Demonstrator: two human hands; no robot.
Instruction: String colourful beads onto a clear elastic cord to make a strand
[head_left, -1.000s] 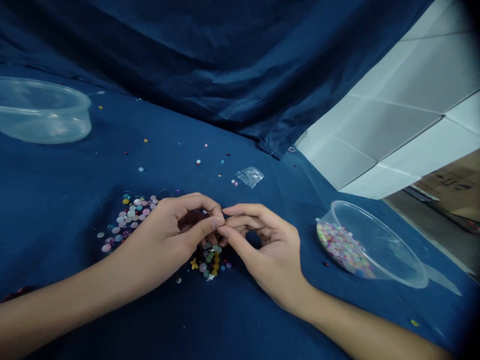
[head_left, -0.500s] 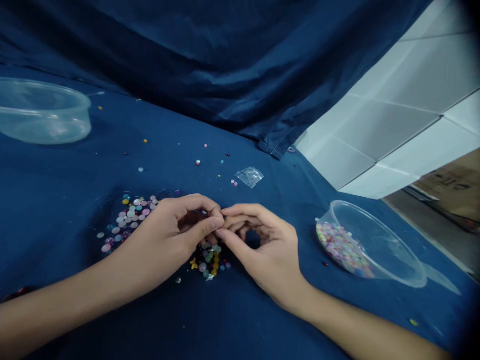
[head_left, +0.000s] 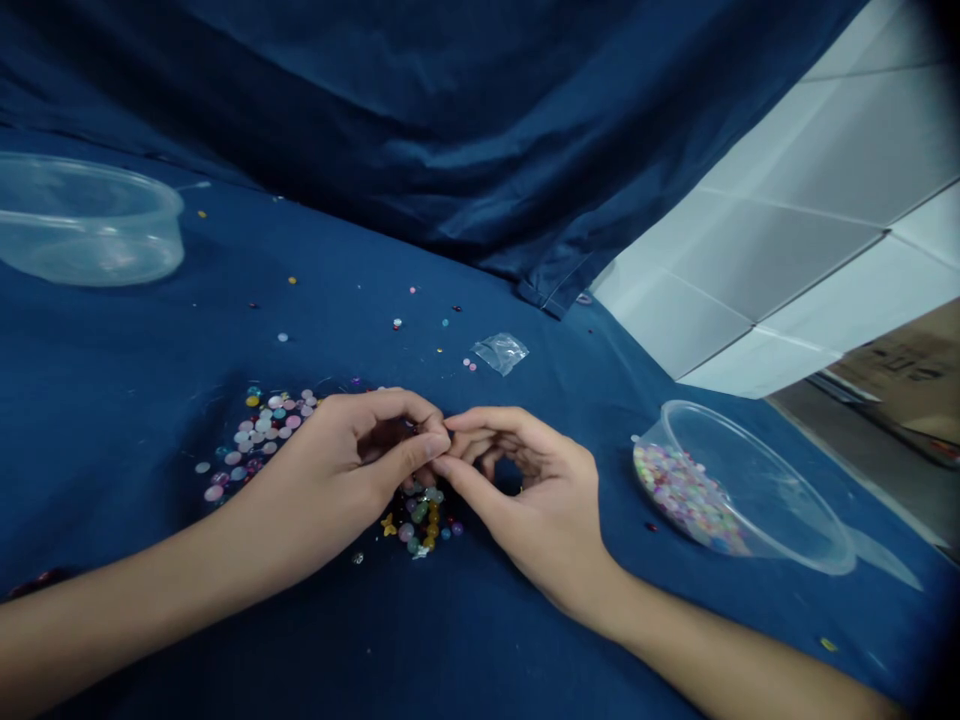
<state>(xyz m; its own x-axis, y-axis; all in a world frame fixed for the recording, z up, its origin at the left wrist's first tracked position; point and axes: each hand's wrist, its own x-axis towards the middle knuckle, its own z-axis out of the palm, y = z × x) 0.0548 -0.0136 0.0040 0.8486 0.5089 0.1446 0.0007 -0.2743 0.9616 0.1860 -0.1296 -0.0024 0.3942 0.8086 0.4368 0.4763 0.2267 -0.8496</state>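
The left hand (head_left: 337,460) and the right hand (head_left: 532,500) met fingertip to fingertip above a dark blue cloth (head_left: 112,480). Both were curled rather than spread, with thumbs and forefingers drawn inward as if pinching something very small, but the fingers hid the spot, so what either hand held could not be told. Just below those fingertips lay a curved run of round beads (head_left: 420,520) in green, amber and pale violet, with a small yellow star-shaped charm (head_left: 388,527) beside its left end. These beads appeared to have been gathered into a line, perhaps threaded, though no cord could be made out. Far more seemed left loose: a patch of white, pink and teal round beads (head_left: 259,435) lay just beyond the left hand's knuckles, and a tilted clear plastic tub (head_left: 795,490) holding a heap of pastel beads (head_left: 686,495) rested well to the right of the right hand. Tiny stray beads dotted the cloth ahead of both hands, near a crumpled clear plastic bag (head_left: 500,354). A second clear round plastic tub (head_left: 90,225) sat far ahead and left of the left hand. The hands themselves blocked the view of their work, and nothing else stood between them.
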